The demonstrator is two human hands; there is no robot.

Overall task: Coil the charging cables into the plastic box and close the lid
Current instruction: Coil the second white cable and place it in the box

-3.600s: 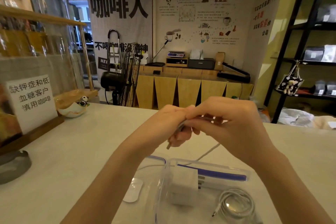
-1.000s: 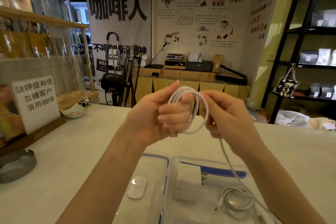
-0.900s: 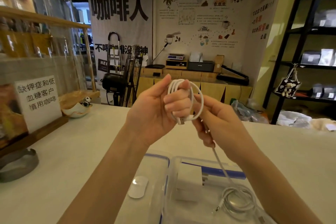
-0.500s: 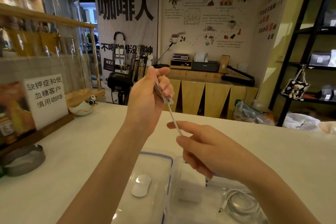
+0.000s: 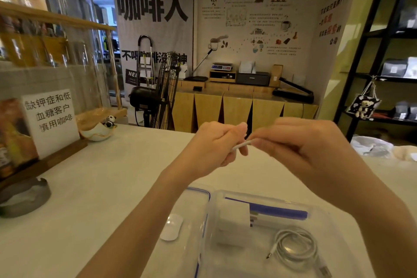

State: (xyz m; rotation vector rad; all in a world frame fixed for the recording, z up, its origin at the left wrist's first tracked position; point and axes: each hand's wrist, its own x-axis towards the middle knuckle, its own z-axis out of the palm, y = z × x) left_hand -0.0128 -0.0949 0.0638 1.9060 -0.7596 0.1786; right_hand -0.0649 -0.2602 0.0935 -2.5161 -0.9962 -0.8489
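Note:
My left hand [image 5: 214, 144] and my right hand [image 5: 300, 149] meet in the air above the table, both pinched on a short visible stretch of white charging cable [image 5: 240, 145]; the rest of that cable is hidden by my fingers. Below them stands a clear plastic box [image 5: 325, 214] with a blue seal. Inside it lie a coiled white cable [image 5: 295, 247] and a white charger block [image 5: 234, 214]. The clear lid [image 5: 198, 192] with a blue rim lies flat to the left of the box.
A small white oval object [image 5: 172, 227] shows through the lid. At the left edge of the white table [image 5: 101, 176] sit a grey ashtray [image 5: 22, 198], a sign on a wooden stand [image 5: 52, 119] and a small bowl with a panda figure [image 5: 99, 128].
One second ago the cable was looped around my left fingers. Half a second ago my hands were apart with the cable stretched between them. Now they are together again, lower, both gripping it.

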